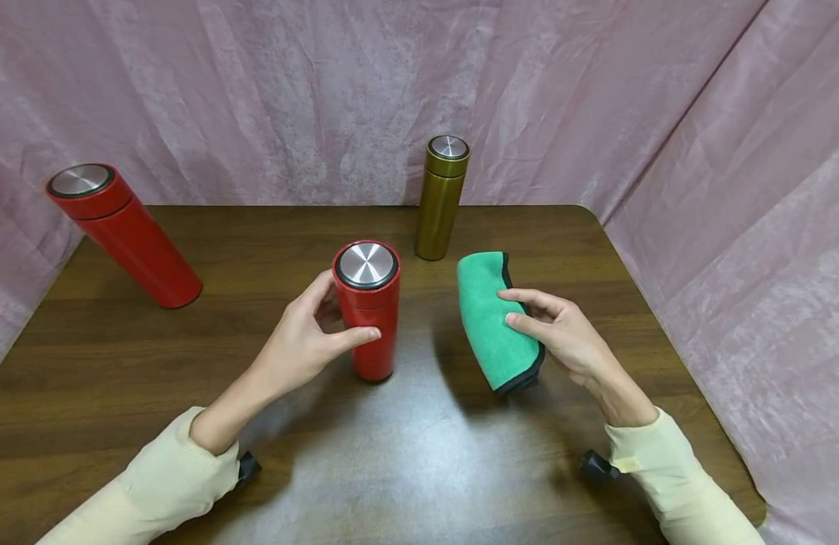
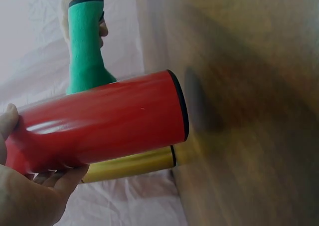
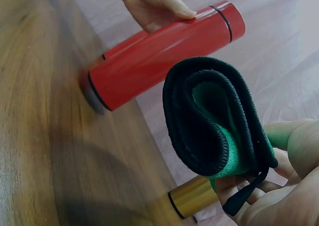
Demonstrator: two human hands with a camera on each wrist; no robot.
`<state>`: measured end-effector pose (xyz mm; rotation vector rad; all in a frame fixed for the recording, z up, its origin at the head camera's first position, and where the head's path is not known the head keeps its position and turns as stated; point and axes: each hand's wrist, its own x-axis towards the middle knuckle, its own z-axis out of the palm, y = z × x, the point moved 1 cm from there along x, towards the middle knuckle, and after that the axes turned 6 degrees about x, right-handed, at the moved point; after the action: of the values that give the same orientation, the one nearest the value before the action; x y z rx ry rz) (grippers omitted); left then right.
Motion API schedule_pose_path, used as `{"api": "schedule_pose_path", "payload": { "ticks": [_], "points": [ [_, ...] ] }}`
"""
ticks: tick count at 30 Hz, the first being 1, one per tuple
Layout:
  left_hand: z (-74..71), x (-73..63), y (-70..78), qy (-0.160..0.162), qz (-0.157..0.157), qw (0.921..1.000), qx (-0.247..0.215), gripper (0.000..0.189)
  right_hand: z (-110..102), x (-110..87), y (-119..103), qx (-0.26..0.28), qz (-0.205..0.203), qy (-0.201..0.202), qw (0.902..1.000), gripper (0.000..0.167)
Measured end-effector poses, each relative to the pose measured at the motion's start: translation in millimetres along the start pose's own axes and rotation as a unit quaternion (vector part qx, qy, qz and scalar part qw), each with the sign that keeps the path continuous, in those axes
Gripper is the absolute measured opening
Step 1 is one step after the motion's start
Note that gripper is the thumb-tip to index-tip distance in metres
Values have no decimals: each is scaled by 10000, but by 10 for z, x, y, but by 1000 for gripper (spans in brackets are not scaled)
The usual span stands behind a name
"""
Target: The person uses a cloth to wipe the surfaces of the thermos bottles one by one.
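My left hand (image 1: 299, 341) grips a red thermos flask (image 1: 371, 333) around its upper body, thumb across the front. The flask stands upright with its silver lid facing up. Its base shows a small gap over its shadow on the wood in the left wrist view. My right hand (image 1: 569, 333) pinches a folded green cloth (image 1: 494, 325) with black edging, held above the table. In the right wrist view the cloth (image 3: 234, 156) shows its rolled end and a small black loop. Between the two hands there is a stretch of tabletop.
A second red thermos flask (image 1: 136, 246) stands at the far left of the wooden table (image 1: 290, 469). Near the back edge stands a gold thermos flask (image 1: 439, 204). Pink curtains (image 1: 310, 98) hang behind the table and along its right side.
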<state>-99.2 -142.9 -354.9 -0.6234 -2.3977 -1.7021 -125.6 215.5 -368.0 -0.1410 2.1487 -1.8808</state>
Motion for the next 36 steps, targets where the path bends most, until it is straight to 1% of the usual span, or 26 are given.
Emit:
{"api": "schedule_pose_path", "payload": {
  "ticks": [5, 11, 17, 20, 23, 29, 35, 36],
  "points": [
    [51, -74, -1, -67, 34, 10000, -31, 73, 37, -57, -70, -329, -105, -137, 9993, 42],
    [102, -117, 6, -162, 130, 9997, -98, 75, 81, -137, -161, -601, -252, -280, 9975, 37],
    [132, -142, -5, -203, 162, 9996, -125, 77, 99, -285, -334, -533, -411, -690, 9953, 32],
    [135, -152, -19, -191, 136, 9997, -96, 76, 83, -368, -435, -459, -620, -991, 9921, 29],
    [135, -157, -27, -186, 114, 9997, -97, 76, 77, -435, -531, -432, -910, -1371, 9854, 30],
    [133, -145, -37, -244, 137, 9995, -124, 77, 156, -493, -718, -490, -1475, -2040, 9666, 34],
    [117, -161, -62, -279, 81, 9993, -218, 77, 360, -423, -1000, -755, -1762, -2599, 9464, 38],
    [113, -165, -64, -302, 48, 9993, -215, 78, 402, -395, -1048, -775, -1832, -2728, 9413, 37]
  ]
}}
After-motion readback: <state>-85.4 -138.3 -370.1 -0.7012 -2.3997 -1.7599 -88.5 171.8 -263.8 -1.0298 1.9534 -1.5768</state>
